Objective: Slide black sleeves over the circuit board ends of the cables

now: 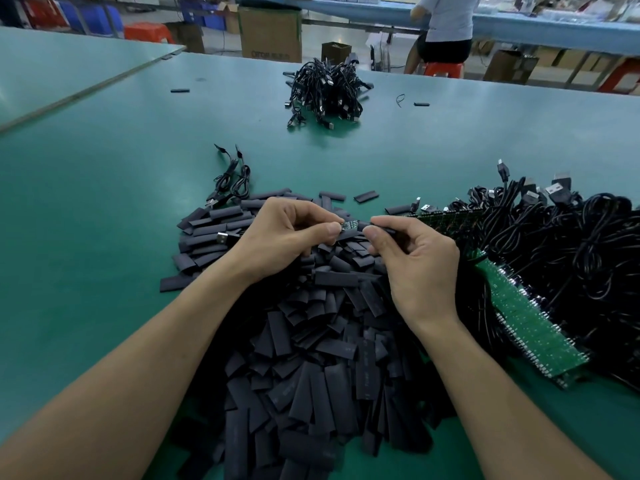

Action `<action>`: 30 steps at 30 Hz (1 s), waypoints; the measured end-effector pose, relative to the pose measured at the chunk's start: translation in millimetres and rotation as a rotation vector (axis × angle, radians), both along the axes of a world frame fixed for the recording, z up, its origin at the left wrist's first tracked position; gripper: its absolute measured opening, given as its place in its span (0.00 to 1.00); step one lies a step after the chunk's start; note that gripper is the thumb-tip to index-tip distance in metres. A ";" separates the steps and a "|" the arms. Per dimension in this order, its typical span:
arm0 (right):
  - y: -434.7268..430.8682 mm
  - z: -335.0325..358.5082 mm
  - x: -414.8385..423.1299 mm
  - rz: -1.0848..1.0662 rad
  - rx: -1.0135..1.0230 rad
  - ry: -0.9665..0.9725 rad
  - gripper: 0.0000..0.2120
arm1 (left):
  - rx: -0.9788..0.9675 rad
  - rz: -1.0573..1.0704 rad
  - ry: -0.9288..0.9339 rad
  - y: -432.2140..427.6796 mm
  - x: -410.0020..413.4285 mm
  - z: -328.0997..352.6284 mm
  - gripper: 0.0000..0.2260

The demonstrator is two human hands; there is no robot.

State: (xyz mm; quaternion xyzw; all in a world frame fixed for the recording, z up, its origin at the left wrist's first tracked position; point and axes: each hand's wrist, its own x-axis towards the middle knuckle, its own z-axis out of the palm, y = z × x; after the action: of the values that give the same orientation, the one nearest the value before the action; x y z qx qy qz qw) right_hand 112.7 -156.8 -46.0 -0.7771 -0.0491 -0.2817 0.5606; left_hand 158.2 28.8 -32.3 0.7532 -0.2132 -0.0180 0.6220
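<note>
My left hand (287, 233) pinches a small green circuit board (349, 226) at the end of a black cable; its USB plug (223, 238) lies to the left. My right hand (415, 258) pinches a black sleeve (379, 227) whose mouth meets the board's right end. Both hands hover above a large heap of flat black sleeves (322, 341) on the green table (104, 237).
A tangle of black cables with green circuit boards (540, 258) fills the right side. Two cables with sleeves (232, 178) lie behind the heap. A further cable pile (325, 91) sits at the table's far middle. A person (446, 26) sits beyond the table among cardboard boxes.
</note>
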 end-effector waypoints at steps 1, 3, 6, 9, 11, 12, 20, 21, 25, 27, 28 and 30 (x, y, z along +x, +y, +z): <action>0.1 0.1 -0.3 0.002 0.004 0.001 0.10 | -0.002 -0.002 -0.001 0.4 0.3 -0.2 0.03; -0.4 0.5 -0.9 0.010 0.016 0.009 0.10 | 0.000 -0.007 -0.004 1.0 1.0 -0.6 0.03; -1.5 1.3 -1.0 0.022 0.030 0.031 0.09 | -0.002 -0.015 -0.007 1.7 1.7 -2.2 0.03; -1.6 1.5 -0.9 0.028 0.052 0.049 0.08 | -0.005 -0.021 -0.013 2.1 2.9 -4.2 0.02; -1.8 1.2 -0.5 0.032 0.063 0.055 0.08 | -0.003 -0.026 -0.022 2.5 3.6 -5.1 0.03; -2.3 0.7 -0.1 0.036 0.066 0.056 0.08 | -0.004 -0.029 -0.022 2.6 3.7 -5.3 0.04; -3.9 1.0 -0.4 0.168 0.089 0.054 0.10 | 0.006 -0.027 -0.093 3.3 1.5 -2.8 0.04; -4.2 1.5 -0.8 0.171 0.093 0.050 0.09 | 0.019 -0.024 -0.104 2.8 1.3 -2.6 0.04; -5.2 1.9 0.0 0.154 0.106 0.056 0.08 | 0.054 -0.007 -0.134 1.3 0.2 -1.9 0.04; -6.4 2.4 0.6 0.153 0.133 0.070 0.09 | 0.056 -0.003 -0.140 0.2 0.0 -2.1 0.04; -6.8 2.8 0.7 0.157 0.142 0.077 0.09 | 0.061 0.003 -0.145 -0.1 0.0 -2.6 0.04; -7.3 3.7 0.6 0.163 0.146 0.084 0.08 | 0.075 0.018 -0.152 -0.1 0.1 -3.6 0.05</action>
State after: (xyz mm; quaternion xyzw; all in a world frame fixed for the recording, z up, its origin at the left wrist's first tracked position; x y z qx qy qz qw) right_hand 113.4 -164.1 -42.3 -0.7388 -0.0680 -0.2050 0.6384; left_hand 158.3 28.7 -35.9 0.7770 -0.2521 0.0368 0.5757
